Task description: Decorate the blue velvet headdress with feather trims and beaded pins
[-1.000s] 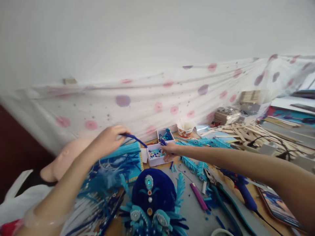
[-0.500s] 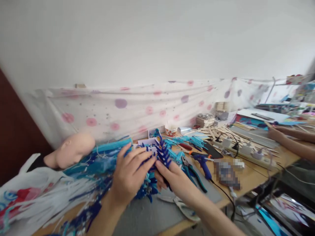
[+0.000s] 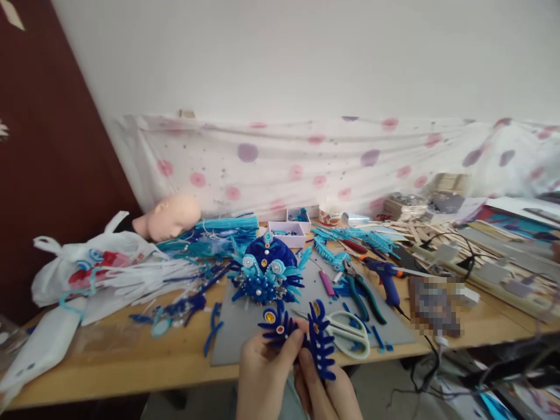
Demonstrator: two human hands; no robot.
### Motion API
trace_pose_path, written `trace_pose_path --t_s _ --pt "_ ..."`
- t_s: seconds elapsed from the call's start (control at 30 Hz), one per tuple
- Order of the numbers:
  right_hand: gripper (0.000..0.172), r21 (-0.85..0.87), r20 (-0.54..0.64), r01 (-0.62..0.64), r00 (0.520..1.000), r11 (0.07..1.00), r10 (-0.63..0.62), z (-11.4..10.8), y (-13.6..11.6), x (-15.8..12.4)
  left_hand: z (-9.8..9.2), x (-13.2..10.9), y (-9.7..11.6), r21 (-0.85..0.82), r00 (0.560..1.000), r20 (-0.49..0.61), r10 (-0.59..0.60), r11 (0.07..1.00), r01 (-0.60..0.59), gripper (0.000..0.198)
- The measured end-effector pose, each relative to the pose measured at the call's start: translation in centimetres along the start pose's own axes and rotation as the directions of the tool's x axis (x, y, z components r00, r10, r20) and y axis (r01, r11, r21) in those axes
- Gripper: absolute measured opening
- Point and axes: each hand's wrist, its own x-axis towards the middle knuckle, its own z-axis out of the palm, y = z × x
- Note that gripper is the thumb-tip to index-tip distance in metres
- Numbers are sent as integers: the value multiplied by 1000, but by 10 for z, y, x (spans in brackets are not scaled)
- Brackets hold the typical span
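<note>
In front of the table edge, my left hand (image 3: 268,370) pinches the left part of a dark blue chenille-stem ornament (image 3: 321,344). My right hand (image 3: 326,388) is closed on its right part. The ornament has feather-like prongs and carries gold and red gems; whether its two parts are joined is hidden by my fingers. Just beyond my hands, a blue chenille headpiece (image 3: 265,268) with pearls and turquoise tufts rests on the grey cutting mat (image 3: 231,344). Scissors (image 3: 356,338) with pale handles lie close to my right hand, partly behind the ornament.
Pliers (image 3: 365,294) and a blue glue gun (image 3: 387,277) lie to the right, its cable hanging over the edge. A mannequin head (image 3: 175,216) and a white plastic bag (image 3: 56,274) are at left. Small white boxes (image 3: 286,233) stand behind. Wooden sticks (image 3: 424,233) and a power strip (image 3: 455,280) are further right.
My hands have drawn back toward me with the blue ornament, uncovering the headpiece. The view has turned left, and another person's hands at the right have left the picture.
</note>
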Motion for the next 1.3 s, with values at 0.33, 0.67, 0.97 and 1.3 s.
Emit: trace_pose_path --t_s 0.33,0.67,0.97,1.3 --pt "69 -118 -10 -77 997 990 76 4 -4 11 -11 13 -13 17 1000 -1 -15 1000 15 47" --pt "52 179 157 -111 984 978 83 -13 4 18 -20 25 -10 -37 989 -126 -73 997 68 54" --pt "60 223 417 -263 896 939 152 -17 19 22 -18 27 -16 -115 970 3 -244 963 242 49" --pt "63 192 473 -302 862 934 182 -8 18 27 -11 22 -20 36 983 -35 -178 983 179 46"
